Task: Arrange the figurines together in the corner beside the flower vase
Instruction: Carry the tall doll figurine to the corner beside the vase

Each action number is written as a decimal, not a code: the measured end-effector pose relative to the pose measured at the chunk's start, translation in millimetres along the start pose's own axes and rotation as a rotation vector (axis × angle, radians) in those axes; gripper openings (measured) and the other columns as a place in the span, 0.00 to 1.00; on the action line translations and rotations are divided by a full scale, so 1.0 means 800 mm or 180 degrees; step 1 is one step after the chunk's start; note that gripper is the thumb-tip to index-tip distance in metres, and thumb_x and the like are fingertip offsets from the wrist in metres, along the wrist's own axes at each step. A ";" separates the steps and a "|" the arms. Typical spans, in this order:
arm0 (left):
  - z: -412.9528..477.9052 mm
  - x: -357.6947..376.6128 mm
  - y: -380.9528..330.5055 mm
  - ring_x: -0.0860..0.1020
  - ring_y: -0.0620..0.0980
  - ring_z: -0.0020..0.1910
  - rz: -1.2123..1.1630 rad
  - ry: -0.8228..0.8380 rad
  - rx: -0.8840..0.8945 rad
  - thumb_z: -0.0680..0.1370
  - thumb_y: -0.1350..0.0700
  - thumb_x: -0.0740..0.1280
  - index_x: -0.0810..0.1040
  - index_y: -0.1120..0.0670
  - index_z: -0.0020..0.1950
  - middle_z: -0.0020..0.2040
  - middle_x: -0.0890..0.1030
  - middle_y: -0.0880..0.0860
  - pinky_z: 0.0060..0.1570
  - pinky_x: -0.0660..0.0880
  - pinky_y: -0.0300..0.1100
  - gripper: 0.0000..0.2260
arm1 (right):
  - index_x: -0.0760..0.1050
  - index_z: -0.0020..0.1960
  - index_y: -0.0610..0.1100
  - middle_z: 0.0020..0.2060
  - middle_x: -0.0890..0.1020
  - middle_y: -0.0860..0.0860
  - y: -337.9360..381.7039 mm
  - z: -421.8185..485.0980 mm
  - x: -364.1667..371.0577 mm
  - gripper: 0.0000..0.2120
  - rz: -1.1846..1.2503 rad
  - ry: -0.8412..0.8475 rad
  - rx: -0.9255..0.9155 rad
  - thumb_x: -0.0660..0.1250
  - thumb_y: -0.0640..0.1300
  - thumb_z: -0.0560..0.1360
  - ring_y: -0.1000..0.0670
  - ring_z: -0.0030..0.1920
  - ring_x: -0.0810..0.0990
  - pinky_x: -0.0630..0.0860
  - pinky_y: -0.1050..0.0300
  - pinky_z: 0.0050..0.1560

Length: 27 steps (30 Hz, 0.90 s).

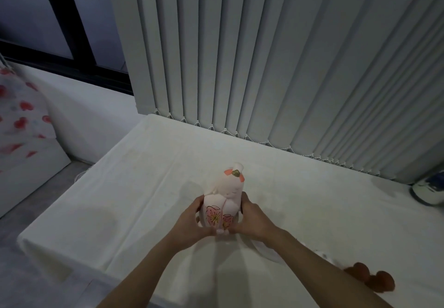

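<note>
A pale pink figurine (225,197) with pink flower prints on its body and a small bow on its head is held upright above the white table (134,187). My left hand (192,221) wraps its left side and my right hand (252,221) wraps its right side, fingers meeting under its base. Whether the base touches the table is hidden by my fingers. No flower vase shows clearly in the head view.
Grey vertical blinds (288,67) hang along the table's far edge. A round white and dark object (430,191) sits at the far right edge. Brownish-red round things (370,279) lie at the lower right. A white cloth with red prints (19,115) is at left.
</note>
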State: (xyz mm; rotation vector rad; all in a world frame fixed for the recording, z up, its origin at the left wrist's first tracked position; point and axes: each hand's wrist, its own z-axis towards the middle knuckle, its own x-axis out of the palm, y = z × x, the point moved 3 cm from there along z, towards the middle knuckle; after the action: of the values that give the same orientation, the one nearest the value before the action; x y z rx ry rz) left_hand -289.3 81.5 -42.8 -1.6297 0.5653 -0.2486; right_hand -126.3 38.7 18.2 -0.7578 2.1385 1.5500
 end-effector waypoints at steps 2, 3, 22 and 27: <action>0.001 -0.001 0.000 0.77 0.45 0.59 0.0029 0.0019 0.0027 0.59 0.57 0.81 0.68 0.40 0.60 0.58 0.78 0.46 0.51 0.77 0.33 0.36 | 0.59 0.68 0.45 0.58 0.79 0.45 0.002 0.001 0.001 0.38 -0.0017 -0.0048 -0.0020 0.75 0.41 0.64 0.46 0.55 0.78 0.79 0.50 0.54; 0.002 -0.002 0.000 0.77 0.44 0.58 0.0049 0.0019 0.0035 0.59 0.57 0.81 0.68 0.39 0.60 0.58 0.78 0.45 0.49 0.77 0.32 0.35 | 0.60 0.67 0.45 0.57 0.79 0.45 0.003 0.002 0.001 0.38 -0.0044 -0.0071 -0.0024 0.75 0.41 0.63 0.46 0.55 0.79 0.79 0.50 0.53; 0.109 0.101 -0.103 0.79 0.34 0.53 0.0318 0.0562 0.0417 0.54 0.54 0.81 0.74 0.37 0.56 0.54 0.82 0.39 0.44 0.78 0.29 0.34 | 0.63 0.62 0.42 0.54 0.80 0.41 -0.057 -0.014 -0.153 0.35 -0.0177 -0.0777 0.0268 0.77 0.41 0.60 0.41 0.52 0.79 0.75 0.55 0.42; 0.166 0.210 -0.145 0.79 0.36 0.54 0.0308 0.0884 0.0599 0.57 0.57 0.82 0.72 0.40 0.60 0.56 0.80 0.41 0.46 0.79 0.32 0.36 | 0.64 0.62 0.42 0.55 0.79 0.42 -0.114 -0.043 -0.253 0.36 -0.0187 -0.1059 0.0450 0.78 0.41 0.59 0.42 0.53 0.78 0.77 0.52 0.46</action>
State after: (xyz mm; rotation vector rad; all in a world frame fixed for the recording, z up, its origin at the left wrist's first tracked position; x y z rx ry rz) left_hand -58.3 119.0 23.4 -1.3905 0.8053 -0.4474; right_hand 88.0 23.9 82.4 -0.4732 1.9369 1.3685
